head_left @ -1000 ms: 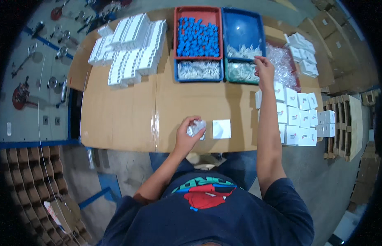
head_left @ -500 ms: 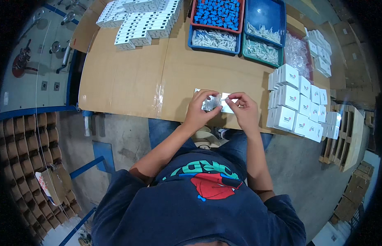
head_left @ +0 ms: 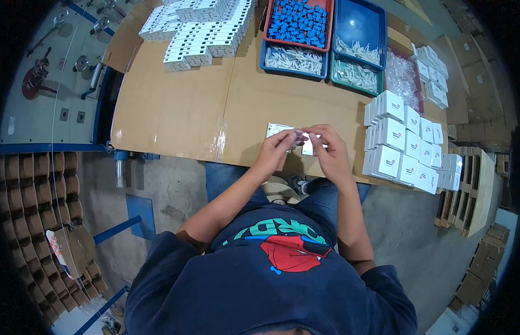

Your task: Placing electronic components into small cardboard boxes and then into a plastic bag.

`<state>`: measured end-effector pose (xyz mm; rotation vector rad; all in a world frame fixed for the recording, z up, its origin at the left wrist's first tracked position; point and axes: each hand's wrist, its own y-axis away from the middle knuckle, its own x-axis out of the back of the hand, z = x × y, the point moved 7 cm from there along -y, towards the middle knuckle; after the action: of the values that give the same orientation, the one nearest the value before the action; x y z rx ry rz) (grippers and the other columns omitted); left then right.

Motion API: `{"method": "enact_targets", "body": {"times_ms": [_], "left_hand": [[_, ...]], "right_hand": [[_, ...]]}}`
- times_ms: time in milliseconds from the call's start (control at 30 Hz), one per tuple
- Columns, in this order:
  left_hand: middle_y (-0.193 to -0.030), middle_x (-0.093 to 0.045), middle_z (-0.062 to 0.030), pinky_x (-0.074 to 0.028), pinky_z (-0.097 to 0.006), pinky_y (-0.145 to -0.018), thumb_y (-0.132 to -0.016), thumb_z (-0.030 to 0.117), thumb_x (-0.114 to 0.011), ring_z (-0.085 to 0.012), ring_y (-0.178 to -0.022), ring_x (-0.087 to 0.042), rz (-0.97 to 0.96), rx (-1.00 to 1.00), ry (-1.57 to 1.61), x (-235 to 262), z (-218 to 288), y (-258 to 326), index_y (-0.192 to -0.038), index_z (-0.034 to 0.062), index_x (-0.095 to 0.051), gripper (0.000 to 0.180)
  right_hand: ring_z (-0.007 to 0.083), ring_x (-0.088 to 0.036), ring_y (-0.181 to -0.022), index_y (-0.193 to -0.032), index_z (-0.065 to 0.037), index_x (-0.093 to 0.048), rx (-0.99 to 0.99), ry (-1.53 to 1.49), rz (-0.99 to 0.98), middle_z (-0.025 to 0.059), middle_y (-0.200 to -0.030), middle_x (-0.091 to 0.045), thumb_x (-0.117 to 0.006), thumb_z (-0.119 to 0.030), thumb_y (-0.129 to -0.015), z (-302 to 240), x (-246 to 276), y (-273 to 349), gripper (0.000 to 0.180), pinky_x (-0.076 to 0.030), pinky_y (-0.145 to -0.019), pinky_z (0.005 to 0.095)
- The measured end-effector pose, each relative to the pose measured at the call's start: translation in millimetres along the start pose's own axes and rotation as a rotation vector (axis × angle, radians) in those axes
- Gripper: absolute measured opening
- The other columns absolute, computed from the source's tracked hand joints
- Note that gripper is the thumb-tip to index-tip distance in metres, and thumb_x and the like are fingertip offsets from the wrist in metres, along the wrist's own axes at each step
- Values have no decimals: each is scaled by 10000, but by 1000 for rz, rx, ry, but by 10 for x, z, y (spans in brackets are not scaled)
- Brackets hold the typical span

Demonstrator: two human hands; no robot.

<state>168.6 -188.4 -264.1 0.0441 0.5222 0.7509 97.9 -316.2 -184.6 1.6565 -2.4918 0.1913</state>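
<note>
My left hand (head_left: 278, 148) and my right hand (head_left: 328, 149) meet over the near edge of the cardboard-covered table (head_left: 182, 106). Between their fingertips they pinch a small clear plastic bag (head_left: 299, 137) with something pale inside; what it holds is too small to tell. Under the hands lie two small white cards or flat boxes (head_left: 275, 129) on the cardboard. A block of small white boxes (head_left: 402, 148) stands just right of my right hand.
At the back stand a red tray of blue parts (head_left: 298, 22), a blue tray of white parts (head_left: 296, 58), a blue tray (head_left: 358, 28), a green tray (head_left: 355, 75) and a heap of clear bags (head_left: 402, 78). White boxes (head_left: 198, 28) are stacked at the back left. Cardboard dividers (head_left: 34, 218) lie on the floor left.
My right hand came back from the trays at the far right to the near edge and joined my left hand on the small bag. The view has tilted down toward my body.
</note>
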Motion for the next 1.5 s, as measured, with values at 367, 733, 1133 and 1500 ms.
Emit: {"method": "enact_targets", "body": {"times_ms": [367, 733, 1133, 1500], "left_hand": [[-1399, -574, -169, -452, -399, -1080, -1100, 467, -288, -282, -1283, -573, -249, 189, 550, -89, 100, 14, -1458, 21, -454, 596], [-1506, -466, -222, -347, -462, -1183, -1050, 567, -341, -359, -1380, -478, -257, 195, 750, -130, 277, -99, -1512, -44, -349, 766], [-1488, -481, -234, -394, -454, -1158, -1078, 511, -292, -354, -1357, -507, -221, 312, 557, -68, 28, -101, -1478, -43, -398, 691], [-1443, -531, -217, -422, -441, -1137, -1093, 444, -292, -350, -1329, -535, -214, 360, 475, -108, -65, -151, -1468, -32, -425, 621]], "right_hand": [[130, -605, -798, -1073, -21, -721, -46, 143, 95, 71, -948, -690, -643, -124, -981, 263, 300, -127, 159, -471, -700, 265], [116, -559, -732, -1083, -28, -726, -99, 216, 127, 61, -908, -696, -656, -154, -974, 492, 441, -167, 181, -460, -666, 262], [292, -719, -844, -1044, -2, -710, -208, 486, 157, 164, -935, -742, -638, -147, -915, 1077, 1160, -856, 207, -550, -777, 373], [385, -695, -911, -992, -57, -726, 92, 760, 290, 197, -944, -720, -601, -47, -848, 1617, 1674, -2401, 192, -552, -800, 464]]}}
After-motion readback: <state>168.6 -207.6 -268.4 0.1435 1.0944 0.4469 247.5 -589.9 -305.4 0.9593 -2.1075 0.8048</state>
